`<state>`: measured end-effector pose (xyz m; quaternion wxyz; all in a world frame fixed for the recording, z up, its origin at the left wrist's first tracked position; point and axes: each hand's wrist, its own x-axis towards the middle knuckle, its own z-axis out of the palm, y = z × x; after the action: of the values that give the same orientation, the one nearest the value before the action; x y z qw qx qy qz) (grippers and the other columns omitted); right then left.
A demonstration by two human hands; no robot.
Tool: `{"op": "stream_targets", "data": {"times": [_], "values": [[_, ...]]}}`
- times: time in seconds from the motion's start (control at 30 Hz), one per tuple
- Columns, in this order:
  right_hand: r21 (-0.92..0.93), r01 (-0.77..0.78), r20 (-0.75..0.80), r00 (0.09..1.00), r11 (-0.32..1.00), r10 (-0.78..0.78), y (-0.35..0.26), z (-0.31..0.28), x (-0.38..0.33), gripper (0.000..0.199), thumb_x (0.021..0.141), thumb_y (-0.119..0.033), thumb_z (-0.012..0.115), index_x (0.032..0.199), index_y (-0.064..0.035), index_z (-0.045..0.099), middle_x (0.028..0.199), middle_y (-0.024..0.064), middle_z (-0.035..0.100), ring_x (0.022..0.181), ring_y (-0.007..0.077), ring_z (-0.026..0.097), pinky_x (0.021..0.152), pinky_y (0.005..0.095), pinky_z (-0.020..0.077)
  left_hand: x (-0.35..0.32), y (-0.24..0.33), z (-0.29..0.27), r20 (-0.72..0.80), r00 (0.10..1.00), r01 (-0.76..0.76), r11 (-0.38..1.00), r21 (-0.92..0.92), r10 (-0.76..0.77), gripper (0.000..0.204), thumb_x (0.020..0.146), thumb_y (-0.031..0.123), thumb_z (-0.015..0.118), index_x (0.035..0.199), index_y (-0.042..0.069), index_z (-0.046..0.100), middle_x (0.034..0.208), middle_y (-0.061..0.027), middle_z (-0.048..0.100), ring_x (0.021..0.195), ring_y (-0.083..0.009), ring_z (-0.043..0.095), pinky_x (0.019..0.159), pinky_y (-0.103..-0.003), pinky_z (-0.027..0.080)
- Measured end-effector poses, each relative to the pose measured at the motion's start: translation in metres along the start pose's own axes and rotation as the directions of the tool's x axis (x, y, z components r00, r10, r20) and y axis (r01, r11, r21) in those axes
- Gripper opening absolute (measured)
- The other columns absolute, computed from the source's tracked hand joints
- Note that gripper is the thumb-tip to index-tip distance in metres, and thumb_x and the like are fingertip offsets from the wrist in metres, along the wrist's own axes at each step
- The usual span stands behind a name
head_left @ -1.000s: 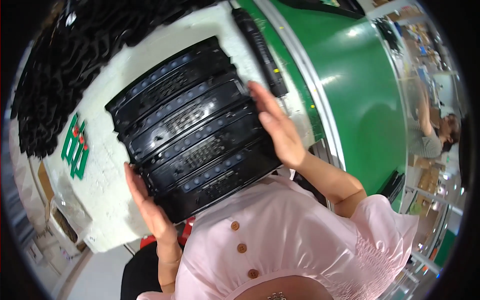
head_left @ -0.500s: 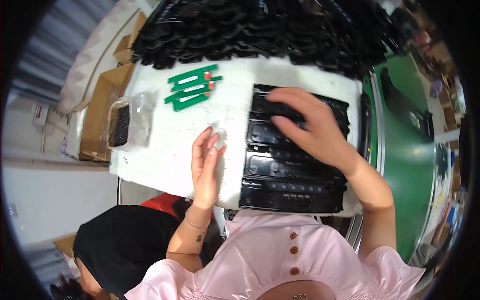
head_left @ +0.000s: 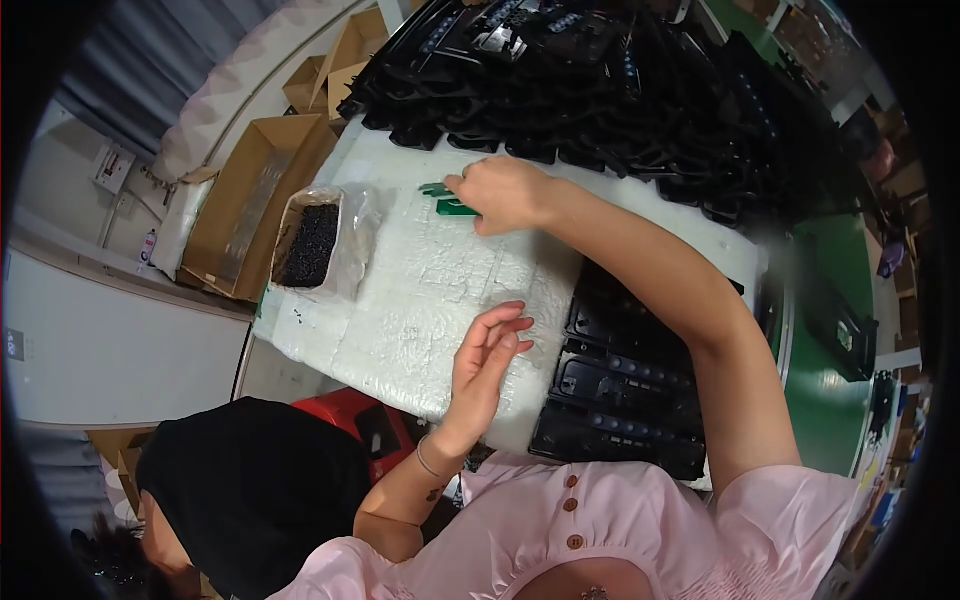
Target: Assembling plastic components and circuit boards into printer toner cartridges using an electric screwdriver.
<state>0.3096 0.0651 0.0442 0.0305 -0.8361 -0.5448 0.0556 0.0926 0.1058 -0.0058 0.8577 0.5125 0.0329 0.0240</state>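
A: In the head view, which hand is nearer to the green pieces (head_left: pixel 457 209)?

B: The right hand (head_left: pixel 505 195) — it is at them, on the far part of the white worktop (head_left: pixel 400 345). The pieces show just to the left of its fingers, and partly under them.

A: And their long axis?

B: What I can see runs about left to right, so it points out from the fingers toward the left. The other ends are covered by the hand.

A: Are these fingers wide or narrow?

B: They are bent and close together, over the pieces. If they grip one or only touch it, I cannot tell.

A: What about the left hand (head_left: pixel 488 365)?

B: It is nearer to the body, well apart from the green pieces. Its fingers are loosely curled, with a gap to the thumb, and I see nothing in them. The black panels (head_left: pixel 620 395) are near it, on its right — side by side, long axes also about left to right, partly behind the right forearm.

A: Anything else about the pieces?

B: The stack of black parts (head_left: pixel 600 110) lies farther and to the right.
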Motion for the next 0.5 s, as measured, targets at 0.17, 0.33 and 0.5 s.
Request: {"op": "stream_targets", "data": {"times": [0.17, 0.33, 0.5], "values": [[-0.125, -0.032, -0.108, 0.994, 0.992, 0.019, -0.008, 0.006, 0.009, 0.029, 0.061, -0.002, 0.056, 0.089, 0.0055, 0.055, 0.076, 0.0187, 0.062, 0.073, 0.0307, 0.063, 0.065, 0.0371, 0.0504, 0.004, 0.004, -0.004, 0.009, 1.0, 0.003, 0.999, 0.033, -0.003, 0.026, 0.092, 0.013, 0.042, 0.117, 0.003, 0.045, 0.124, -0.0112, 0.045, 0.109, -0.0187, 0.049, 0.088, -0.031, 0.043], [-0.175, -0.053, -0.322, 0.947, 0.983, -0.006, 0.012, 0.013, -0.005, 0.017, 0.072, -0.009, 0.054, 0.086, -0.0017, 0.06, 0.08, 0.0153, 0.064, 0.075, 0.0289, 0.063, 0.065, 0.0382, 0.0508, 0.019, 0.009, 0.005, -0.015, 0.989, 0.138, 0.95, -0.279, -0.148, 0.031, 0.09, 0.017, 0.047, 0.118, 0.003, 0.045, 0.121, -0.0111, 0.049, 0.108, -0.0217, 0.05, 0.089, -0.034, 0.043], [0.138, 0.217, -0.56, 0.822, 0.966, -0.104, -0.035, -0.004, -0.032, 0.016, 0.068, -0.016, 0.053, 0.071, -0.0012, 0.059, 0.064, 0.0185, 0.059, 0.06, 0.0321, 0.061, 0.051, 0.0407, 0.0479, 0.032, 0.024, -0.007, 0.213, 0.966, 0.253, 0.704, -0.664, -0.146, 0.052, 0.082, 0.04, 0.057, 0.112, -0.001, 0.051, 0.127, -0.0222, 0.041, 0.119, -0.0444, 0.033, 0.102, -0.059, 0.02]]}}
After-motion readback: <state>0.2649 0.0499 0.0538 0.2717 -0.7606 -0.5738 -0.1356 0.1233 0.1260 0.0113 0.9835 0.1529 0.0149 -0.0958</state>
